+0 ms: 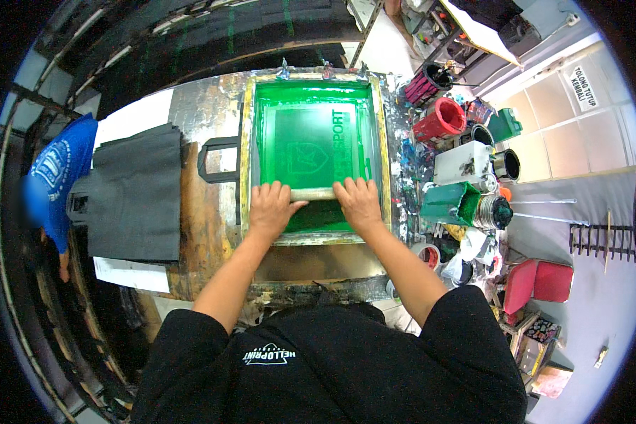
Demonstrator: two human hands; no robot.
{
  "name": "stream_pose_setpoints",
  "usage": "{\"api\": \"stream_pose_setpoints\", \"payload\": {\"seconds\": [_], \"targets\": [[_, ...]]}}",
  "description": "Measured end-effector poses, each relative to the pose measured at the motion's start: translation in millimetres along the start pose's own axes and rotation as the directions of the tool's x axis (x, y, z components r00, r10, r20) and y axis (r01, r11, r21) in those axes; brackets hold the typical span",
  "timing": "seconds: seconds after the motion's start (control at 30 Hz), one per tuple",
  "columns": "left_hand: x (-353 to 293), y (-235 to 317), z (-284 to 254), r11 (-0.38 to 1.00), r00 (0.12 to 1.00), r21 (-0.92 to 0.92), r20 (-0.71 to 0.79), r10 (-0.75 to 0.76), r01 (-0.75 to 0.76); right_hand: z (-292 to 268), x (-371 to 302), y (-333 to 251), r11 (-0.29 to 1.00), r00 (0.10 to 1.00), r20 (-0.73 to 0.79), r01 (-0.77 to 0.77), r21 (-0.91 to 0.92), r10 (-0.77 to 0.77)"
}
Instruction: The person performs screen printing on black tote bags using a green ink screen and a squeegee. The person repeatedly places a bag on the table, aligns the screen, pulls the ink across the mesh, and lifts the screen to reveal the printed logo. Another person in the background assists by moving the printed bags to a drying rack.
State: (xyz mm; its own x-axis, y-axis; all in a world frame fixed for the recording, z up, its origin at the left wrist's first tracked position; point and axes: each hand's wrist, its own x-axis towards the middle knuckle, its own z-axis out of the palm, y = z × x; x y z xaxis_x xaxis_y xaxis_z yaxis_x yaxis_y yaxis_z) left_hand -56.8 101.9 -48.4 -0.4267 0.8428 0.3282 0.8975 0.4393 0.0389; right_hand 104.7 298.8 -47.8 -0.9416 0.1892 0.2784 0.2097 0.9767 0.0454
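Both of my hands grip a pale squeegee that lies across a screen printing frame. My left hand is wrapped round its left end, and my right hand round its right end. Green ink coats the mesh, with a crest and lettering showing through beyond the squeegee. Nearer to me, the mesh looks darker green. From under the frame's left side sticks out the handle of a black bag. The squeegee's lower edge is hidden.
A stack of black bags lies on white sheets at the table's left. Ink containers, among them a red pot and a green square tub, crowd the right edge. A person in a blue shirt is at the far left.
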Motion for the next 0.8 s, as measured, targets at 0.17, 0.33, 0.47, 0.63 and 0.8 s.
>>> {"api": "stream_pose_setpoints", "payload": {"seconds": [0.17,0.33,0.47,0.63,0.8], "targets": [[-48.9,22.7,-20.2,0.999,0.999,-0.047,0.029,0.024,-0.023,-18.5,-57.0,-30.5,1.0,0.999,0.04,-0.017,0.011,0.017],[-58.7,25.3,-21.9,0.991,0.999,-0.135,0.035,0.006,-0.001,-23.5,-55.4,-30.9,0.998,0.997,0.072,-0.041,0.043,0.038],[-66.8,16.3,-37.0,0.972,1.0,-0.236,-0.023,-0.012,0.006,-33.1,-64.2,-36.2,0.992,0.99,0.116,-0.09,0.092,0.079],[-144.9,-22.8,-15.8,0.887,0.905,-0.181,0.059,-0.422,0.426,-30.0,-89.5,-49.6,0.987,0.997,0.054,-0.063,0.146,0.055],[-153.3,-50.9,8.6,0.855,0.865,-0.191,0.255,-0.432,0.483,-30.5,-90.1,-52.5,0.974,0.994,0.064,-0.103,0.202,0.092]]}}
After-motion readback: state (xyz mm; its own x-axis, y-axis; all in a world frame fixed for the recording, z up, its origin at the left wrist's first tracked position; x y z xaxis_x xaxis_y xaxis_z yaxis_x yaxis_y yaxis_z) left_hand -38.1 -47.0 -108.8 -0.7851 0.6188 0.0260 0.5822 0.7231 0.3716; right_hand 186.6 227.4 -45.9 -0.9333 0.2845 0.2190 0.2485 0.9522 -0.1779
